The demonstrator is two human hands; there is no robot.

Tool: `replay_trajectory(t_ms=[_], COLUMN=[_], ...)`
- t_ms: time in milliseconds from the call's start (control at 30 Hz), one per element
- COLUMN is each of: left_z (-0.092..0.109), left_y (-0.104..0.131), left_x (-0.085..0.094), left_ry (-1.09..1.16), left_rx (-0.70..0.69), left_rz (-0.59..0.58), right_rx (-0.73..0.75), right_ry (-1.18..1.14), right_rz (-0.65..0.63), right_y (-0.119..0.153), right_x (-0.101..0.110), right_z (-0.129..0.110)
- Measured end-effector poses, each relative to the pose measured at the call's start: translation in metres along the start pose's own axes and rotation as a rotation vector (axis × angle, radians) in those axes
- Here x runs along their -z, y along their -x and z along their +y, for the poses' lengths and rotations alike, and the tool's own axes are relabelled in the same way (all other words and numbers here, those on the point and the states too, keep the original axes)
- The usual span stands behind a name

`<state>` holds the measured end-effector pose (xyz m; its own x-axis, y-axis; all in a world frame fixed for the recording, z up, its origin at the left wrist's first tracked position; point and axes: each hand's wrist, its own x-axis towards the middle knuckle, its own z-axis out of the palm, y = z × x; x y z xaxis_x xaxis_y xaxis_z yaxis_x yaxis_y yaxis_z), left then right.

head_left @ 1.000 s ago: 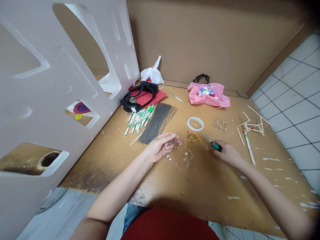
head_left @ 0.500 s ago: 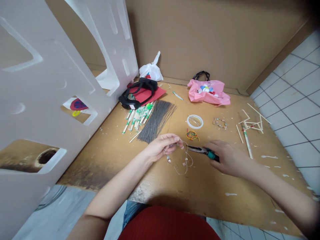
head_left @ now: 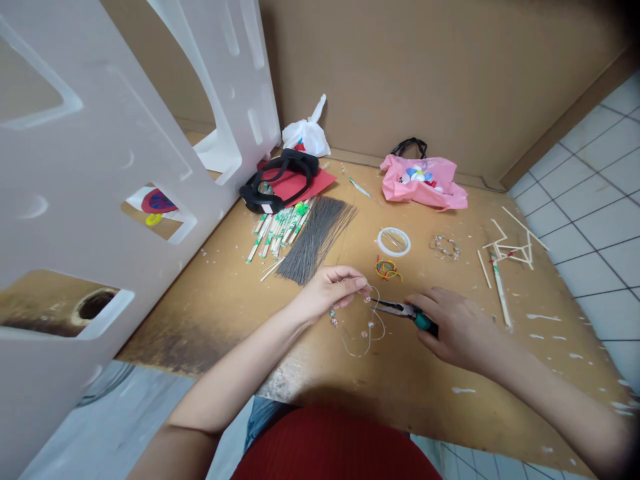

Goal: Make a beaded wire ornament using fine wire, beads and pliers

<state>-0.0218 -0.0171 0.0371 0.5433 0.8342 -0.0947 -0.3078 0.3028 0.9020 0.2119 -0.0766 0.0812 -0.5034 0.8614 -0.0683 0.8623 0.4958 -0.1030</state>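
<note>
My left hand (head_left: 336, 291) pinches a thin, clear beaded string (head_left: 371, 325), which hangs below the fingers in loose loops. A few round, shiny beads are spaced along it. From the right, my right hand (head_left: 453, 327) grips a pair of long-nose pliers (head_left: 397, 307) with green and black handles. The plier tips point left and lie close to the string, near a bead beside my left fingertips. Whether the jaws touch the string I cannot tell. Just beyond the hands lies a coil of yellow, red and green cord (head_left: 387, 268).
A white ring spool (head_left: 409, 246) and a beaded loop (head_left: 443, 247) lie farther back. Grey wires (head_left: 316, 240), wrapped chopsticks (head_left: 270, 235) and a black headset (head_left: 249, 198) are at left. A pink bag (head_left: 450, 183) is behind; a stick frame (head_left: 515, 252) lies right. A white plastic panel (head_left: 100, 160) stands left.
The view has shifted slightly. The hanging string has swung a little, and both hands keep their grips, with the pliers still near the string.
</note>
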Motion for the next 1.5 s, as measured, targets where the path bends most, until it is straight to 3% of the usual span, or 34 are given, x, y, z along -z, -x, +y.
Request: replay_trajectory(t_ms=[133, 333, 500, 733, 833, 933, 1000, 1100, 1300, 1500], left_z=[0.001, 0.001, -0.002, -0.002, -0.003, -0.006, -0.009, -0.012, -0.009, -0.01], left_y=[0.003, 0.004, 0.002, 0.003, 0.001, -0.001, -0.002, -0.002, 0.002, 0.003], left_x=[-0.003, -0.005, -0.005, -0.005, -0.003, -0.003, -0.004, -0.006, -0.009, -0.008], left_ry=[-0.075, -0.138, -0.118, -0.093, -0.04, -0.033, -0.051, -0.08, -0.268, -0.614], left_rx=[-0.038, -0.07, -0.072, -0.105, -0.146, -0.205, -0.239, -0.279, -0.325, -0.597], left_rz=[0.034, 0.086, 0.061, 0.042, 0.075, 0.138, 0.18, 0.209, 0.212, 0.246], right_rx=[-0.035, -0.088, -0.036, -0.031, -0.171, -0.293, -0.277, -0.194, -0.183, -0.294], right_ry=[-0.014, 0.018, 0.049, 0.067, -0.149, -0.722, -1.131, -1.441, -1.459, -1.31], right_rz=[-0.005, 0.032, 0.125, 0.085, 0.106, 0.036, -0.01, -0.026, -0.059, -0.144], right_y=[0.002, 0.008, 0.012, 0.008, 0.011, 0.011, 0.007, -0.003, -0.012, -0.012], right_x=[-0.002, -0.004, 0.003, 0.011, 0.009, -0.001, -0.012, -0.027, -0.023, -0.008], right_z=[-0.004, 0.009, 0.007, -0.002, 0.0, -0.001, -0.005, -0.012, -0.023, -0.025])
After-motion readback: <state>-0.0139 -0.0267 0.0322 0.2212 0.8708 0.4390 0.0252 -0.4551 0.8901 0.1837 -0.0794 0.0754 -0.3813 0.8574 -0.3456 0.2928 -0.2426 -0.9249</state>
